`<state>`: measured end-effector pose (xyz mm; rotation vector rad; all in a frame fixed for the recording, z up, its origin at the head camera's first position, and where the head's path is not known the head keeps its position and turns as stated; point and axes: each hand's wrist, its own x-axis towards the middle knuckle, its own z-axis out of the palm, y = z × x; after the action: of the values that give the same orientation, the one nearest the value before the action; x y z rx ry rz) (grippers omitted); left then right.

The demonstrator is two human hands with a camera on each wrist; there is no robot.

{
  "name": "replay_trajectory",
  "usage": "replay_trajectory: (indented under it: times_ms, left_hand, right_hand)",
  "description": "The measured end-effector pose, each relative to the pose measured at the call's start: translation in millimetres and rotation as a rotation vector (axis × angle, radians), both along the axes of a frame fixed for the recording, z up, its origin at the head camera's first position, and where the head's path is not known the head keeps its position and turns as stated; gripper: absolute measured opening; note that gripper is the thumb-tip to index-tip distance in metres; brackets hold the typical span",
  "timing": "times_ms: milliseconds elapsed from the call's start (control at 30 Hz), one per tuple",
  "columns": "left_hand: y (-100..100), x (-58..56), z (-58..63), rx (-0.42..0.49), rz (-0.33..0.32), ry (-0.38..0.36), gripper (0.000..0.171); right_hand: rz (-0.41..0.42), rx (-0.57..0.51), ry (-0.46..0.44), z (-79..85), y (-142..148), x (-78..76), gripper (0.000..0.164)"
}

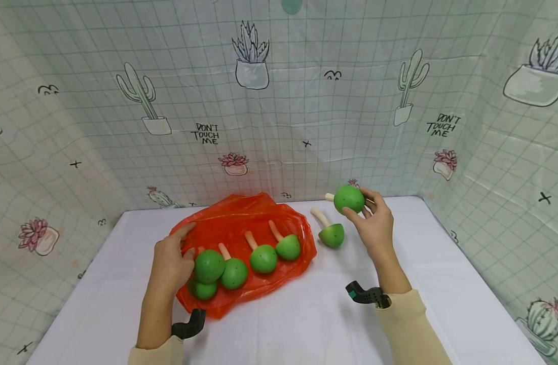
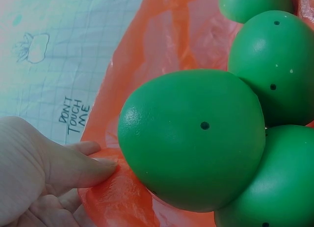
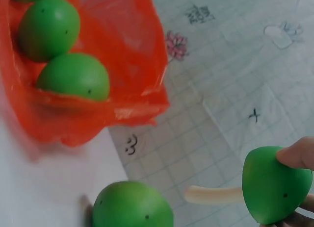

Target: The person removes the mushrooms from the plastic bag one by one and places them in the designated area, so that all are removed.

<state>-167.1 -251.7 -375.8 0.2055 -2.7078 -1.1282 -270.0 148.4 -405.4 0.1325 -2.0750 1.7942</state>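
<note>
At the left of the head view, my left hand (image 1: 168, 263) holds the edge of a red plastic bag (image 1: 237, 210). The left wrist view shows the thumb (image 2: 78, 167) pressed on the bag's film, with fingers behind it. Several green-capped toy mushrooms (image 1: 263, 258) with pale stems lie in the bag, one stacked over another near this hand. On the right, my right hand (image 1: 378, 223) grips a toy mushroom (image 1: 349, 199) by its green cap, raised above the table, stem pointing left. Below it, another toy mushroom (image 1: 331, 235) lies on the table beside the bag.
A white-covered table (image 1: 301, 324) carries everything. Behind it and at both sides hang grid-patterned sheets (image 1: 288, 101) printed with cacti and potted plants. Dark wrist cameras (image 1: 367, 294) sit at both sleeves.
</note>
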Motion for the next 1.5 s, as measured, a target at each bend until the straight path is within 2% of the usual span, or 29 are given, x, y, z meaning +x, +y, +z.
replay_trajectory:
  times_ms: [467,733,967,1300,1500]
  left_hand:
    - [-1,-0.2,0.3,-0.002,-0.004,0.009,0.061]
    - [0,0.0,-0.6,0.004,-0.001,0.009,0.061]
    - [1,-0.9,-0.7,0.018,0.006,-0.004,0.062]
    - [0,-1.6,0.0,0.004,-0.004,-0.019,0.062]
    - [1,-1.9,0.1,-0.001,-0.009,-0.006,0.061]
  right_hand:
    - [-0.063,0.019,-0.131,-36.9,17,-16.6,0.064]
    - [-0.065,0.039,-0.201,-51.4,22,-22.4,0.065]
    - [-0.051,0.076,-0.277,-54.5,31,-24.1,0.071]
    - [-0.031,0.259,-0.436,-54.0,41,-25.1,0.078]
    - [-0.029,0.275,-0.474,-57.3,40,-25.2,0.078]
